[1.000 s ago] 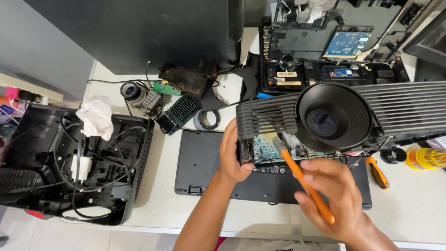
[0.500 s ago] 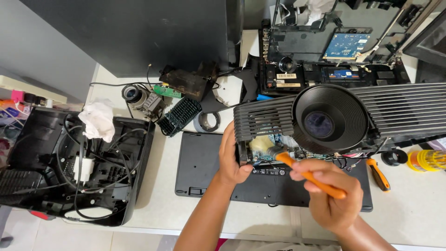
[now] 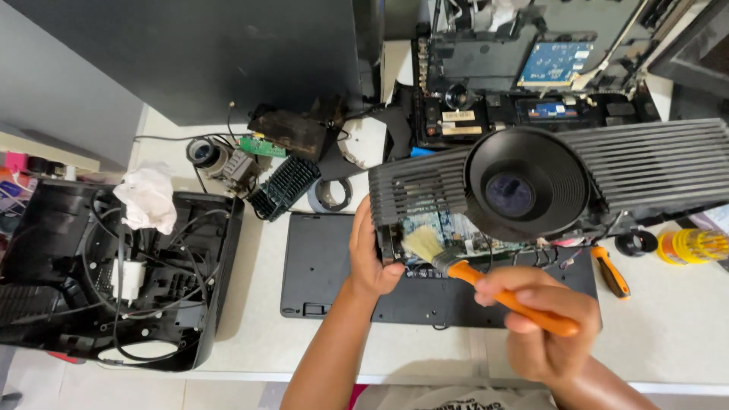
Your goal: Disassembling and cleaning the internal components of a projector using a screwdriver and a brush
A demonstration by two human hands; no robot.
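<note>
Your left hand (image 3: 370,254) clasps the left end of the projector chassis (image 3: 547,178), which is tilted up on its edge over the flat black panel (image 3: 334,266) on the table (image 3: 668,334); this steadies it and exposes the circuit board (image 3: 425,226) beneath the lens (image 3: 524,193). Your right hand (image 3: 543,326) holds a firm grip on the orange handle of the brush (image 3: 463,267), bristles touching the board. A black housing (image 3: 114,273) with loose cables lies well apart at left, an orange screwdriver (image 3: 610,271) at right.

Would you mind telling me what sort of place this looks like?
Probably an electronics repair bench: an opened projector being dusted with an orange-handled brush, a gutted black casing, and bare circuit boards behind.
</note>
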